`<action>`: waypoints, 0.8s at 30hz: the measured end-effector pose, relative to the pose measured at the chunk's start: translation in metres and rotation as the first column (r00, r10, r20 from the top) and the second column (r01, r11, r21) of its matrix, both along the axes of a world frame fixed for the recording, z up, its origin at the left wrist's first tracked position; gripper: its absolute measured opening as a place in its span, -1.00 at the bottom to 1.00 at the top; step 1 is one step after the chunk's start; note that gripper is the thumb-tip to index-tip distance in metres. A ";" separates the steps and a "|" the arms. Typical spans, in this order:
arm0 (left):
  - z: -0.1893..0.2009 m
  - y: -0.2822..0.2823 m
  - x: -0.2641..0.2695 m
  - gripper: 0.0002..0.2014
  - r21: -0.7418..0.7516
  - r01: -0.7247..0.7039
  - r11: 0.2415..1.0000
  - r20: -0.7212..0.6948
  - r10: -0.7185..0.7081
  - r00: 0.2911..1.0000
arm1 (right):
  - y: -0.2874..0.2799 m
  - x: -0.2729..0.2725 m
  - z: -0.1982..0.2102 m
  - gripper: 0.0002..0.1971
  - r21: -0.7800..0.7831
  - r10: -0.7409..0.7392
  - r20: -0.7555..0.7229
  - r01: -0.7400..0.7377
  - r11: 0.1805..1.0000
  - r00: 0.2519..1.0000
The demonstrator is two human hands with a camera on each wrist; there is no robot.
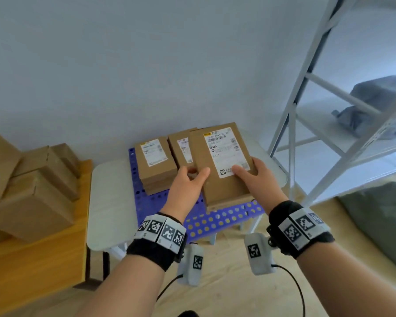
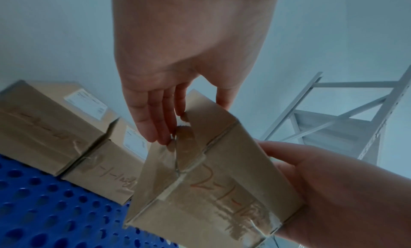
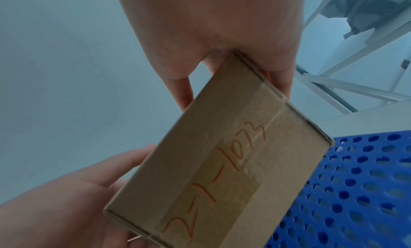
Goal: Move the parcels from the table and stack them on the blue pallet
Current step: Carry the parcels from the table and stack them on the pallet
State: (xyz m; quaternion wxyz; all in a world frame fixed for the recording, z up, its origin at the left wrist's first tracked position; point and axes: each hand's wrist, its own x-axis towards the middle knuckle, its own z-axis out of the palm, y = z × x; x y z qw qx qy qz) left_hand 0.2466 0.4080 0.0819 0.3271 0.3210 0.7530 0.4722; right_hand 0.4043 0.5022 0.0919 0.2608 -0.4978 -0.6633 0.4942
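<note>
Both hands hold one brown cardboard parcel [image 1: 222, 170] with a white label just over the right part of the blue perforated pallet [image 1: 215, 221]. My left hand [image 1: 187, 181] grips its left side, thumb on top. My right hand [image 1: 256, 172] grips its right side, thumb on the label. The left wrist view shows the parcel's [image 2: 222, 181] taped end with orange writing, tilted above the pallet [image 2: 44, 207]. In the right wrist view the same end [image 3: 222, 164] fills the middle. Two parcel stacks [image 1: 154, 161] [image 1: 181, 147] sit at the pallet's back left.
Several brown parcels [image 1: 28, 191] are piled on a wooden table [image 1: 44, 259] to the left. The pallet lies on a low white table [image 1: 110, 202] against the wall. A white metal rack [image 1: 306, 110] with grey bags [image 1: 375, 104] stands on the right.
</note>
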 end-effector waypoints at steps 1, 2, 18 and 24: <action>0.000 0.014 0.001 -0.62 -0.003 0.012 1.000 -0.012 -0.012 1.000 | 0.012 0.001 -0.001 -0.56 0.011 -0.011 0.000 0.011 1.000 1.000; 0.001 0.028 0.000 -0.62 -0.011 0.022 1.000 -0.026 -0.023 0.999 | 0.025 0.001 -0.001 -0.56 0.023 -0.024 0.004 0.024 0.999 1.000; -0.031 0.203 -0.052 -0.65 -0.204 0.135 0.970 -0.262 -0.188 0.947 | 0.196 -0.051 -0.034 -0.38 -0.015 -0.091 0.121 0.094 0.995 0.988; -0.059 0.220 -0.071 -0.56 -0.319 0.094 0.943 -0.503 -0.253 0.827 | 0.232 -0.074 -0.067 -0.38 -0.109 0.018 0.151 -0.001 0.994 0.988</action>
